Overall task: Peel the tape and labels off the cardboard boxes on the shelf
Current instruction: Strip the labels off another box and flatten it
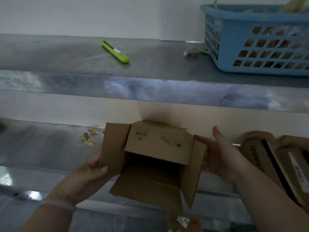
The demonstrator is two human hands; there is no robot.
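The left hand [93,169] grips the left flap of the open brown cardboard box [158,143]. The right hand [219,156], fingers straight, steadies the right flap, likely so the box can be turned to look for tape. The box is held just above the lower grey metal shelf [41,148]. More brown boxes [267,158] wait beside it.

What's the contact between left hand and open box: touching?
Touching. The head view shows the left hand gripping the box at its left flap, with the thumb pressed over the flap's edge and no gap.
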